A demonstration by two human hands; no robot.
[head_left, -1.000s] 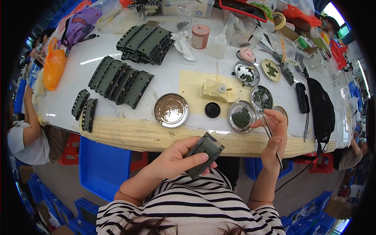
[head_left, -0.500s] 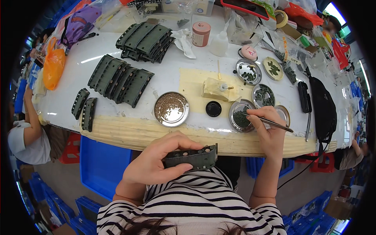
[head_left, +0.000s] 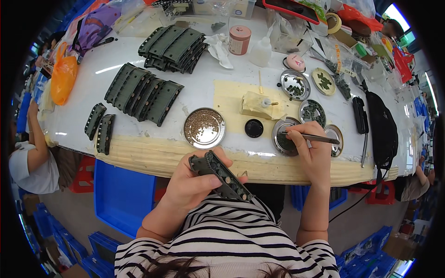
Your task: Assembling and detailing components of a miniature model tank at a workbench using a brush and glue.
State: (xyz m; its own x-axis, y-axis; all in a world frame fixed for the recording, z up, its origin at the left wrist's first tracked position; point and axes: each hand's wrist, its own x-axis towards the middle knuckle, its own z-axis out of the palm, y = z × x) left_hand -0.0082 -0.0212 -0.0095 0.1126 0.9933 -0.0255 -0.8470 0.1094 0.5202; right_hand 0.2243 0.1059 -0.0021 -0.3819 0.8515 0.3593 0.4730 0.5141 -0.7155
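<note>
My left hand (head_left: 185,189) is wrapped round a dark green curved strip-like part (head_left: 221,178) with round tan studs along it, held tilted in front of the table edge. Tweezers (head_left: 321,138) are pinched in my right hand (head_left: 315,155), their tips over a round metal tin (head_left: 276,144) of small dark green pieces. What the tips hold, if anything, is too small to make out. Just left of that tin lies a small black round dish (head_left: 253,129). A larger tin (head_left: 223,135) of small tan bits stands beyond my left hand.
Similar green curved parts (head_left: 168,99) lie in rows and a stack (head_left: 174,44) on the left. More tins (head_left: 308,95), a taped block (head_left: 252,105), a squeeze bottle (head_left: 261,52) and a pink jar (head_left: 239,41) stand farther back. A black pouch (head_left: 382,125) lies at right, a blue tray (head_left: 121,199) below the table.
My left hand has turned the green part from level to tilted, so its studded side shows. My right hand with the tweezers has shifted slightly left, the tweezers now lying more level.
</note>
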